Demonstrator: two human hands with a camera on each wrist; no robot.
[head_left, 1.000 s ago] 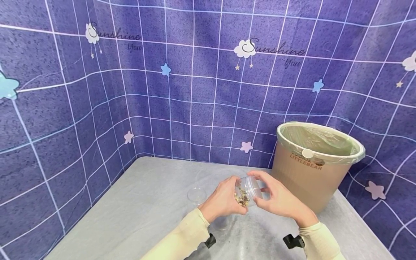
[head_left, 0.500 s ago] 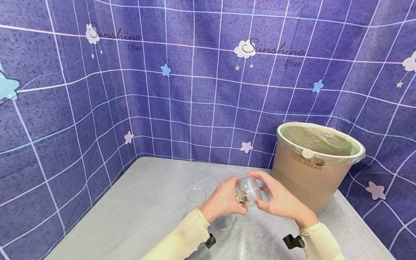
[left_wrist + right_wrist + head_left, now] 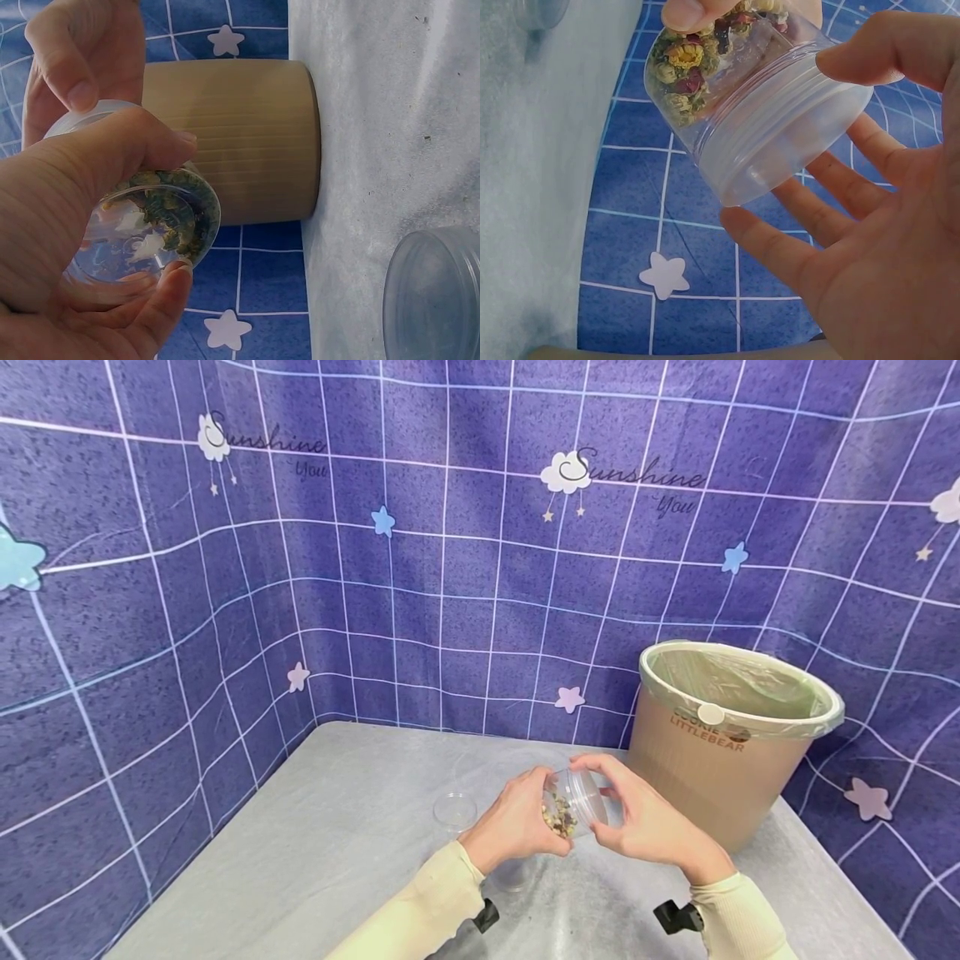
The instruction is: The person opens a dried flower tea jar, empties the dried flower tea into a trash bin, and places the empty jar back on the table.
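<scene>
A clear plastic jar [image 3: 557, 785] is held tilted above the grey table, its screw lid [image 3: 780, 142] facing right. Dried flower buds [image 3: 684, 64], yellow, green and dark red, lie gathered along the jar's lower side. My left hand [image 3: 512, 820] grips the jar's body, thumb on one side and fingers on the other. Around the lid's edge, the fingers and thumb of my right hand [image 3: 637, 818] are spread and bent, with the thumb on the rim in the right wrist view. The lid sits over the jar's mouth.
A tan bin [image 3: 701, 785] with a green liner stands at the table's right side. Left of my hands, a clear round container [image 3: 454, 811] rests on the grey table [image 3: 360, 802]. Another clear round piece [image 3: 512, 878] lies below my left wrist. Purple gridded cloth [image 3: 487, 568] hangs behind.
My right thumb and fingertips have shifted very slightly around the lid. The jar and my left hand stay in place.
</scene>
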